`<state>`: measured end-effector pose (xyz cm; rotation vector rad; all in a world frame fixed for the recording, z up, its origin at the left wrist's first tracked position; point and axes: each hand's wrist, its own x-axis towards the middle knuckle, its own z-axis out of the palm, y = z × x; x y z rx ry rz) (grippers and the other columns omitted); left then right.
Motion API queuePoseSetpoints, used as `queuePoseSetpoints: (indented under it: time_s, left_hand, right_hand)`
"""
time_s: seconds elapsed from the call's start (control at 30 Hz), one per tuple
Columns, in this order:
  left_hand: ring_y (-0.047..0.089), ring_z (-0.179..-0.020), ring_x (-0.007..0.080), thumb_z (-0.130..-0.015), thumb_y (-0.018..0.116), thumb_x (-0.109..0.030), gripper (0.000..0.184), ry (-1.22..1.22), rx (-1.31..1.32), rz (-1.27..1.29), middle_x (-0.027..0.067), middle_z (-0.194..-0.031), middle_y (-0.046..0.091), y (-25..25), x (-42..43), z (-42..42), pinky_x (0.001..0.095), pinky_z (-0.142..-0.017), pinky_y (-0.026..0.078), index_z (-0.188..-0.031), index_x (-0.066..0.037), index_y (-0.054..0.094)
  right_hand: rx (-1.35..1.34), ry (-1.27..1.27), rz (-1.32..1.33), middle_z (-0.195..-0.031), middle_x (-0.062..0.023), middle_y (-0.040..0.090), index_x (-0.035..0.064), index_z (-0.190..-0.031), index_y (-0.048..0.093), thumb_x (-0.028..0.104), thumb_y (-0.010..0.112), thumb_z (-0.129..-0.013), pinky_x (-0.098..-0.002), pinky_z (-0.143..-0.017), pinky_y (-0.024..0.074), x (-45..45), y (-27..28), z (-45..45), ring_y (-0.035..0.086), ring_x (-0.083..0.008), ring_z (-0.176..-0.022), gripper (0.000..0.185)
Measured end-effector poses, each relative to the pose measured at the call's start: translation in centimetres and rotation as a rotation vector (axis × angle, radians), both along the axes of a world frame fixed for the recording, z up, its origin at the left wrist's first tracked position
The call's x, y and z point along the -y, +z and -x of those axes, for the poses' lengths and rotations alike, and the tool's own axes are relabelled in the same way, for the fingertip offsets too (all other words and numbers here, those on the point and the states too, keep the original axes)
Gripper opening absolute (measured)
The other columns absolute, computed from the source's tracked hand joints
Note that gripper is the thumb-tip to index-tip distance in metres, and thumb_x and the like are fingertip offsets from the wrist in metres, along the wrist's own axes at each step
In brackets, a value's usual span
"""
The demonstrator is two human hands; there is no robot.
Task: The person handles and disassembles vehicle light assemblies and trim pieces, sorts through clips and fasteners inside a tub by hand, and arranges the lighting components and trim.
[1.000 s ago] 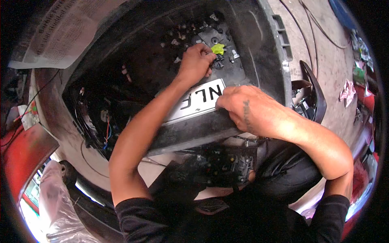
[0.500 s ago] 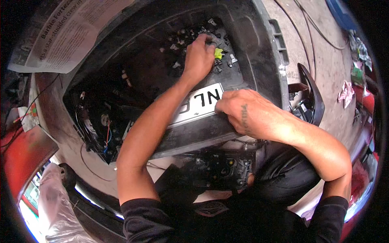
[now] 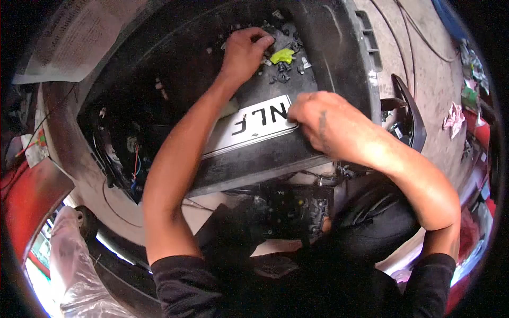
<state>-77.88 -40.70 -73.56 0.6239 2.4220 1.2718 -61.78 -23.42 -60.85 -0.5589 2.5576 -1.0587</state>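
The black bin (image 3: 339,63) holds loose, unassembled parts (image 3: 283,67). The left hand (image 3: 244,52) curls beside them, right hand (image 3: 330,123) by the plate (image 3: 253,125); grips unclear.

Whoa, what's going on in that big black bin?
Someone is reaching in with both bare hands. The left hand is among small loose plastic parts, beside a yellow-green piece; I can't tell if its grip has anything. The right hand is at one end of a license plate lying in the bin.

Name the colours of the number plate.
White plate with black letters, best in the head view.
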Motion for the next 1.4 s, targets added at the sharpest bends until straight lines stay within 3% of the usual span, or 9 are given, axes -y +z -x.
queuePoseSetpoints:
  time_s: [0.13,0.37,0.6,0.77,0.83,1.0,1.2,1.37,1.4]
  left_hand:
    - [0.073,-0.077,0.0191,-0.106,0.060,-0.024,0.028,0.103,0.379,-0.073,0.0145,-0.099,0.075,2.5,2.7,0.1,0.0331,-0.063,0.059,-0.117,0.001,0.067]
    - [0.074,-0.078,0.0228,-0.109,0.055,-0.026,0.031,0.223,0.571,-0.036,0.0153,-0.100,0.073,6.0,8.8,-0.2,0.0335,-0.067,0.061,-0.120,0.002,0.064]
    - [0.070,-0.097,0.0474,-0.096,0.063,-0.024,0.029,0.206,-0.032,0.428,0.0264,-0.104,0.073,-0.2,12.3,-3.0,0.0504,-0.090,0.054,-0.103,0.002,0.075]
    - [0.069,-0.102,0.0466,-0.097,0.061,-0.023,0.030,0.175,0.003,0.396,0.0275,-0.101,0.072,-1.3,8.7,-3.3,0.0515,-0.093,0.053,-0.099,0.004,0.073]
    - [0.068,-0.099,0.0471,-0.097,0.060,-0.022,0.030,0.023,-0.263,0.343,0.0282,-0.099,0.072,-6.0,7.7,-2.6,0.0520,-0.093,0.053,-0.094,0.005,0.072]
    - [0.062,-0.115,0.0481,-0.100,0.059,-0.028,0.033,0.060,0.035,0.122,0.0275,-0.119,0.068,-0.8,2.3,-3.0,0.0549,-0.098,0.049,-0.110,0.001,0.072]
    - [0.057,-0.121,0.0451,-0.100,0.058,-0.021,0.030,-0.036,-0.381,0.568,0.0254,-0.122,0.066,-0.6,9.5,-3.5,0.0544,-0.103,0.047,-0.119,-0.001,0.070]
    - [0.058,-0.119,0.0467,-0.100,0.057,-0.021,0.034,0.178,-0.118,0.559,0.0260,-0.130,0.064,-2.4,14.7,0.5,0.0559,-0.107,0.045,-0.127,-0.002,0.067]
    - [0.060,-0.115,0.0462,-0.097,0.058,-0.020,0.032,0.082,-0.333,0.610,0.0257,-0.124,0.066,-4.6,14.6,0.4,0.0549,-0.105,0.046,-0.121,-0.002,0.069]
  right_hand:
    - [0.017,-0.086,-0.034,-0.090,-0.0277,0.069,-0.0026,-0.089,0.069,0.000,0.060,-0.081,-0.0530,-0.086,0.0561,-0.6,1.3,1.6,0.069,-0.0460,-0.095,0.012]
    - [0.138,-0.016,-0.074,-0.096,-0.0255,0.068,-0.0032,-0.096,0.068,-0.004,0.062,-0.081,-0.0515,-0.089,0.0531,-1.0,2.0,0.5,0.067,-0.0451,-0.099,0.016]
    - [0.130,0.047,-0.075,-0.092,-0.0270,0.068,-0.0047,-0.094,0.067,-0.004,0.061,-0.080,-0.0525,-0.085,0.0535,-0.7,1.8,1.0,0.067,-0.0469,-0.094,0.015]
    - [0.096,0.029,-0.006,-0.087,-0.0283,0.066,-0.0055,-0.089,0.064,-0.002,0.060,-0.079,-0.0548,-0.081,0.0529,-0.8,1.2,0.8,0.066,-0.0493,-0.089,0.011]
    - [0.118,0.029,-0.020,-0.088,-0.0274,0.066,-0.0050,-0.090,0.063,-0.002,0.060,-0.080,-0.0548,-0.082,0.0519,-0.6,1.2,0.9,0.065,-0.0491,-0.091,0.012]
    - [0.040,0.015,0.010,-0.091,-0.0254,0.063,-0.0022,-0.093,0.063,-0.001,0.061,-0.081,-0.0548,-0.086,0.0499,-0.5,0.6,0.4,0.063,-0.0474,-0.094,0.012]
    - [0.151,0.039,-0.063,-0.090,-0.0244,0.062,-0.0024,-0.092,0.063,-0.002,0.062,-0.080,-0.0556,-0.083,0.0499,-0.6,1.2,1.0,0.063,-0.0473,-0.093,0.012]
    - [0.187,0.021,-0.058,-0.089,-0.0243,0.063,-0.0032,-0.092,0.064,-0.002,0.060,-0.082,-0.0551,-0.084,0.0502,-0.5,1.2,0.7,0.064,-0.0464,-0.094,0.010]
    - [0.193,0.029,-0.064,-0.089,-0.0243,0.063,-0.0032,-0.092,0.065,-0.002,0.060,-0.083,-0.0547,-0.084,0.0503,-0.3,1.2,0.8,0.064,-0.0460,-0.095,0.011]
